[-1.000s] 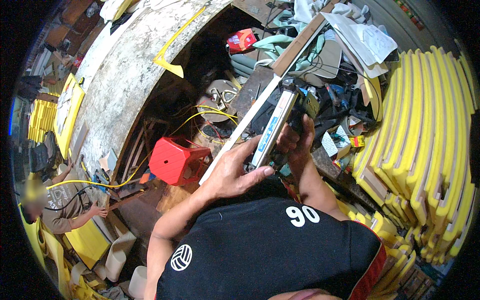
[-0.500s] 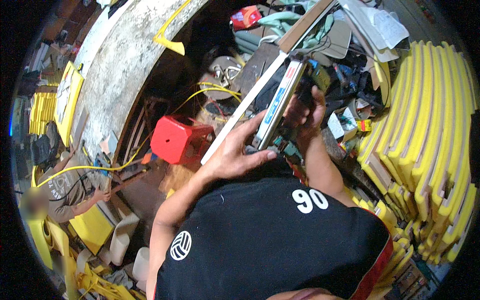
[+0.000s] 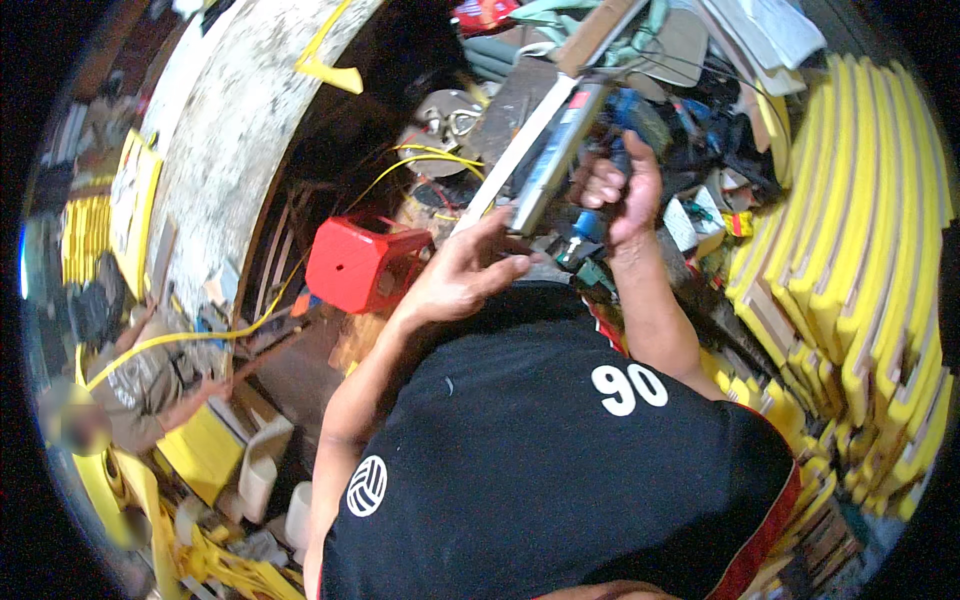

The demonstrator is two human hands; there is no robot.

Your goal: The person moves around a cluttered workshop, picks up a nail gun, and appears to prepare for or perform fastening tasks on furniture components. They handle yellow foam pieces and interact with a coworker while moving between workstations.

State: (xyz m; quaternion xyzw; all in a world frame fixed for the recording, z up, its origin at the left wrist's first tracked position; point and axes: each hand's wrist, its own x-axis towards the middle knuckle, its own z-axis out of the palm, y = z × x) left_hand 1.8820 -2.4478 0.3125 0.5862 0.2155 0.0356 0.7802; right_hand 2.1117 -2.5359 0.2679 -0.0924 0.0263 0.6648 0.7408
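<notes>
My right hand (image 3: 630, 195) is closed round the handle of a staple gun, on the far side of its long silver magazine (image 3: 562, 150). A blue fitting (image 3: 588, 225) shows below that fist. At the magazine's near end is my left hand (image 3: 455, 275), fingers stretched out and thumb held apart; the fingertips seem to touch the metal and are partly hidden. Beside the gun a long pale strip (image 3: 515, 165) slants up and away, its near end by my left hand. The gun's far end is blurred among dark clutter.
A red plastic stool (image 3: 345, 265) stands left of my left hand. Yellow-edged curved panels (image 3: 850, 210) are stacked high at the right. A yellow hose (image 3: 190, 337) runs across the left, near another person (image 3: 145, 385). A small white box (image 3: 693, 222) sits right of my right hand.
The staple gun has tilted, and its labelled side faces me less. Both hands have shifted a little farther away, and the blue fitting below my right fist now shows clearly.
</notes>
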